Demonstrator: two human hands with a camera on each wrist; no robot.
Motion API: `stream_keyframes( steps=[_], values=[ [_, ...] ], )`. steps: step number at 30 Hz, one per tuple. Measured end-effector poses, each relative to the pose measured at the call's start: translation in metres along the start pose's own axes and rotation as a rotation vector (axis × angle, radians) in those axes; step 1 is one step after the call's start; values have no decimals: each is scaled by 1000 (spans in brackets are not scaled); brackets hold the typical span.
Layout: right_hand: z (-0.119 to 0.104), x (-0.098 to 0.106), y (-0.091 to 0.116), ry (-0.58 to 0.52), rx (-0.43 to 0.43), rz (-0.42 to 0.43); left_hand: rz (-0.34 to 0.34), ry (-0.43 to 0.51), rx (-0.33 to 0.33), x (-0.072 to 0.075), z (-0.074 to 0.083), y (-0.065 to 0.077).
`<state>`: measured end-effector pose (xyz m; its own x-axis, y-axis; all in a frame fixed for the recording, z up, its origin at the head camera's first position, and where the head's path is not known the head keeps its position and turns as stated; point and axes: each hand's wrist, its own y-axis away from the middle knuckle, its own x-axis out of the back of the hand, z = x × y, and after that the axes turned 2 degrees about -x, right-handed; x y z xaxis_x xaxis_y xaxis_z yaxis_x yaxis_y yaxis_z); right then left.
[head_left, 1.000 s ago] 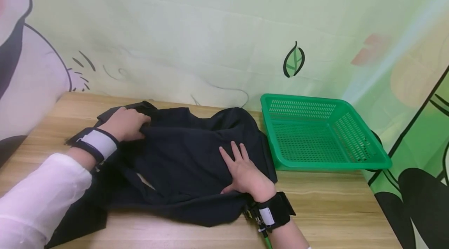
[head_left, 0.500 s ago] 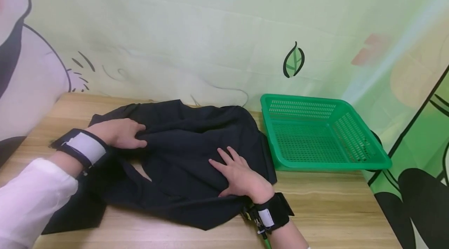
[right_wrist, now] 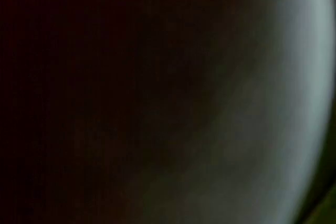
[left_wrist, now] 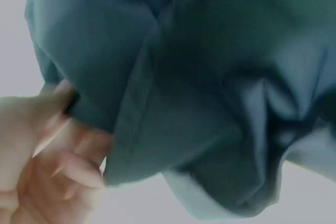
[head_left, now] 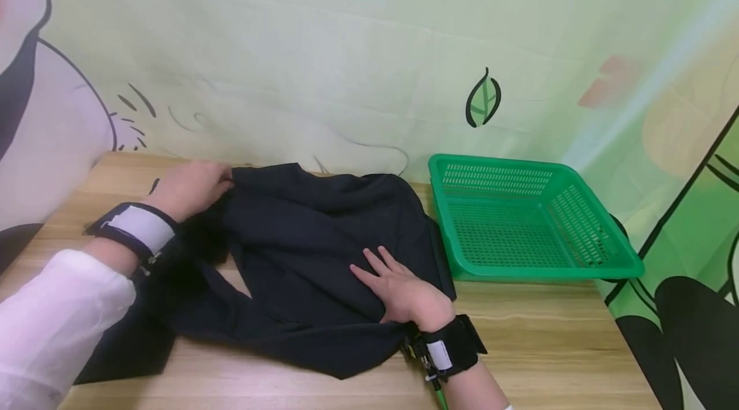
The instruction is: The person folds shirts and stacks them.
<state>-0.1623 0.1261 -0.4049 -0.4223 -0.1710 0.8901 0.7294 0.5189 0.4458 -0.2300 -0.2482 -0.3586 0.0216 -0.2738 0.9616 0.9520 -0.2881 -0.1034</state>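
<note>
A dark navy garment (head_left: 312, 230) lies spread and creased over the table; its exact kind cannot be told. At its far left edge my left hand (head_left: 193, 188) pinches the cloth. The left wrist view shows the thumb and curled fingers of this hand (left_wrist: 58, 156) at a fold of the garment (left_wrist: 184, 87), which hangs raised there. My right hand (head_left: 407, 291) rests flat on the garment's right part, fingers spread. The right wrist view is too dark and blurred to show that hand.
A green plastic basket (head_left: 548, 274) stands at the right, just beside the garment. Wooden tabletop (head_left: 531, 333) shows in front of it. A printed cloth backdrop (head_left: 260, 76) hangs along the table's far edge. Bare wood shows through a gap within the garment.
My left hand let go of the cloth, lay open over it half a second ago, then moved to the far edge and pinched it. The right hand stays nearly in place.
</note>
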Motion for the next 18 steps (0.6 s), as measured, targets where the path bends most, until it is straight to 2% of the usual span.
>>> stream_keyframes(
  steps=[3,5,7,9,13,15,18],
  values=[
    [0,1,1,16,-12,-26,212,81,68,8,1,-6],
    [1,2,1,14,-12,-36,296,144,105,11,2,-10],
    [1,2,1,15,-12,-37,333,166,93,11,2,-15],
    [2,1,0,13,-13,-43,316,149,46,8,1,-17],
    [4,1,-2,-2,-11,-56,218,36,-45,-3,1,-13],
    [6,2,-3,-32,7,-50,182,-22,-31,-8,0,-6],
    [11,2,-2,-125,55,24,148,-112,56,-14,-4,6]
  ],
)
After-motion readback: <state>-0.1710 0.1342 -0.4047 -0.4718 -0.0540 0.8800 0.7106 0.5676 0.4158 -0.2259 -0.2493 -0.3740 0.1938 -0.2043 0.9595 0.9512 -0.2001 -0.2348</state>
